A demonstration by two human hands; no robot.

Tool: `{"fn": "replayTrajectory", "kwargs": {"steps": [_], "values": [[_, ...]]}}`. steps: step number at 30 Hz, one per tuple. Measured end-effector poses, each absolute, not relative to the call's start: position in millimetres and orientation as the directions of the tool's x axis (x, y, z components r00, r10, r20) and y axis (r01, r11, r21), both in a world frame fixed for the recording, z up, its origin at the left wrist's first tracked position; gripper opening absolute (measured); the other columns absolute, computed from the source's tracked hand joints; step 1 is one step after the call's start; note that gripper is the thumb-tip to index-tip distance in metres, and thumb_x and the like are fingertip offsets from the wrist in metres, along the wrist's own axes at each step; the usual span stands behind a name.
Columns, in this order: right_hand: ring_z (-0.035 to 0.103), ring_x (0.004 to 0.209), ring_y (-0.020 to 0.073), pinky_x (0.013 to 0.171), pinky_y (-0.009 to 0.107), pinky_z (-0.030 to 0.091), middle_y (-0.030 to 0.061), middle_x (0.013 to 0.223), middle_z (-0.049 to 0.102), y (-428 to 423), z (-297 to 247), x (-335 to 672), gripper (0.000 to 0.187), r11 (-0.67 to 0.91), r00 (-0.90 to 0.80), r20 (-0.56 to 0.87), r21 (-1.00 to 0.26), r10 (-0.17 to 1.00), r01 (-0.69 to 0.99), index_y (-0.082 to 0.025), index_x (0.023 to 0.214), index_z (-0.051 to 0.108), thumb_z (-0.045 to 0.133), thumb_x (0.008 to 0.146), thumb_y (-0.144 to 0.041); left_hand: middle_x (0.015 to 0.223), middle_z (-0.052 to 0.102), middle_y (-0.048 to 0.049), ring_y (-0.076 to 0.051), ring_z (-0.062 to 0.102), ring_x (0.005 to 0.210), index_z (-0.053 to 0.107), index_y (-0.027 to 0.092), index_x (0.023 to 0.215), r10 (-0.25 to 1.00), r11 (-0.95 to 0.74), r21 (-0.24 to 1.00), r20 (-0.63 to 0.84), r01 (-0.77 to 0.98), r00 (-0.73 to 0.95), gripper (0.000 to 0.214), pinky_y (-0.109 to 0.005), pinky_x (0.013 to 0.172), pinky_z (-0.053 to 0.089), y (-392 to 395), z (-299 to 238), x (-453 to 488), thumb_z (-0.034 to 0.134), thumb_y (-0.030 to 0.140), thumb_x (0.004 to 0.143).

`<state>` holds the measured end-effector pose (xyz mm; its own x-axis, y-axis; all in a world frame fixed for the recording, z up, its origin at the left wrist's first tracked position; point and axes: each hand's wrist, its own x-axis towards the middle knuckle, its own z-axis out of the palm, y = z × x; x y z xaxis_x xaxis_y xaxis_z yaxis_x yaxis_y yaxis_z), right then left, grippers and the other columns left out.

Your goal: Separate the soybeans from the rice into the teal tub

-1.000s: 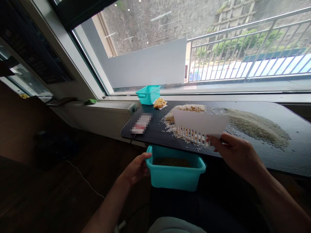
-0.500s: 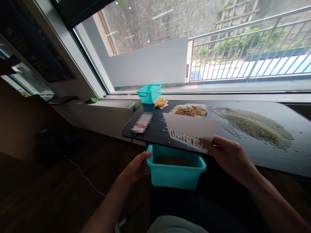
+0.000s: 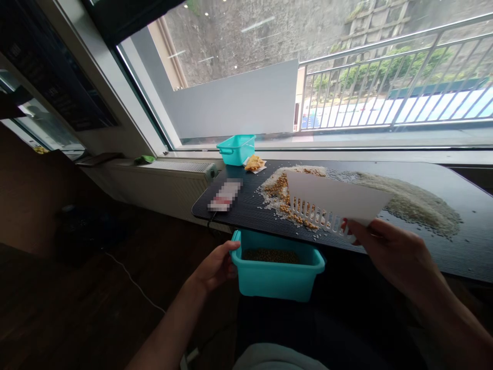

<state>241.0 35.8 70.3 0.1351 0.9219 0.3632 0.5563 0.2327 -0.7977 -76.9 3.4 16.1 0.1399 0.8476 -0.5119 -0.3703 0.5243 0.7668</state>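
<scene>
My left hand (image 3: 217,264) grips the left rim of a teal plastic bin (image 3: 275,282), held at the near edge of the black table (image 3: 246,220). Small dark greenish-brown grains (image 3: 271,256) lie inside it. In my right hand (image 3: 396,246) is a white slotted plastic scoop (image 3: 335,198), tilted above the tabletop, slots toward me. Behind and left of it spreads a pile of orange-yellow kernels mixed with white grains (image 3: 275,190), partly hidden by the scoop. Further right lies a long heap of pale grains (image 3: 419,200).
At the table's far left corner stands a second teal bin (image 3: 236,150), beside yellow snack pieces (image 3: 254,163) on a white paper. A pixelated flat object (image 3: 226,195) with a cable lies on the left. A radiator (image 3: 185,177) and a window are behind.
My right hand has moved right with the scoop, uncovering more of the kernels and white grains on the left. My left hand and the bin have hardly moved.
</scene>
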Motion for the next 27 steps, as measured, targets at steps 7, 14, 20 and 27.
{"fn": "replayTrajectory", "kwargs": {"steps": [7, 14, 20, 27], "values": [[0.063, 0.051, 0.0194, 0.051, 0.03, 0.05, 0.0, 0.055, 0.066, 37, 72, 232, 0.028, 0.237, 0.085, 0.337, -0.799, 0.937, 0.553, -0.024, 0.068, 0.069, 0.057, 0.071, -0.049, 0.039, 0.04, 0.0065, -0.006, 0.035, 0.039, 0.045, 0.018, 0.048, 0.844, 0.534, 0.753, -0.498, -0.384, 0.197, 0.042, -0.02, 0.04, 0.026, 4, 13, -78, 0.076, 0.043, 0.061], [0.065, 0.054, 0.0213, 0.053, 0.032, 0.052, 0.0021, 0.057, 0.068, 47, 70, 231, 0.029, 0.173, 0.15, 0.289, -0.837, 0.945, 0.519, -0.022, 0.068, 0.068, 0.058, 0.07, -0.05, 0.041, 0.038, 0.0069, -0.006, 0.035, 0.04, 0.044, 0.018, 0.05, 0.846, 0.531, 0.758, -0.495, -0.377, 0.197, 0.043, -0.02, 0.04, 0.026, 5, 11, -78, 0.075, 0.044, 0.064], [0.062, 0.048, 0.0178, 0.046, 0.028, 0.049, 0.0012, 0.054, 0.066, 52, 68, 226, 0.028, 0.23, 0.089, 0.311, -0.839, 0.946, 0.493, -0.021, 0.072, 0.071, 0.061, 0.073, -0.047, 0.042, 0.039, 0.0073, -0.006, 0.035, 0.041, 0.045, 0.018, 0.051, 0.843, 0.535, 0.745, -0.497, -0.397, 0.205, 0.041, -0.019, 0.041, 0.025, 5, 12, -78, 0.076, 0.041, 0.063], [0.061, 0.049, 0.0156, 0.047, 0.026, 0.049, 0.0008, 0.053, 0.065, 61, 61, 222, 0.029, 0.234, 0.092, 0.304, -0.865, 0.948, 0.444, -0.019, 0.068, 0.069, 0.062, 0.072, -0.048, 0.041, 0.039, 0.0068, -0.006, 0.035, 0.04, 0.045, 0.018, 0.05, 0.845, 0.533, 0.751, -0.498, -0.389, 0.195, 0.041, -0.02, 0.04, 0.024, 5, 12, -77, 0.075, 0.042, 0.064]]}}
